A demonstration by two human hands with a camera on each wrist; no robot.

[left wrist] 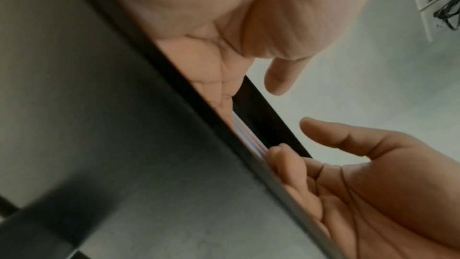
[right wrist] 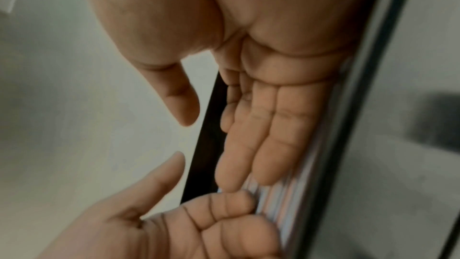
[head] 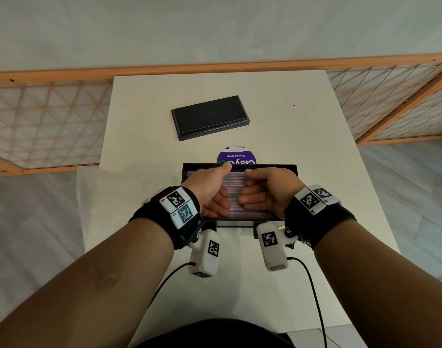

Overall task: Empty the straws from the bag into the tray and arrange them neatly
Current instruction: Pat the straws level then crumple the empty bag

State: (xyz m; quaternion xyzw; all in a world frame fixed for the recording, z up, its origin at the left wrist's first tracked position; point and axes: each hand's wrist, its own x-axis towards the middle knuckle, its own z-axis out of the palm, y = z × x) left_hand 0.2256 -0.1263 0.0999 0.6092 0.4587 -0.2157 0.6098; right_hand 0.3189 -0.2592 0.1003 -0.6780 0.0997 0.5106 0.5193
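Observation:
A black tray sits near the table's front and holds a flat layer of striped straws, all lying left to right. Both hands are inside the tray, palms facing each other. My left hand rests on the straws, thumb up by the far rim. My right hand lays its straight fingers flat on the straws. Neither hand grips anything. In the left wrist view the tray wall hides most of the left fingers. A pale translucent bag lies flat over the table's left edge.
A second black tray or lid lies farther back on the white table. A round purple label shows just behind the straw tray. Wooden lattice screens stand on both sides beyond the table.

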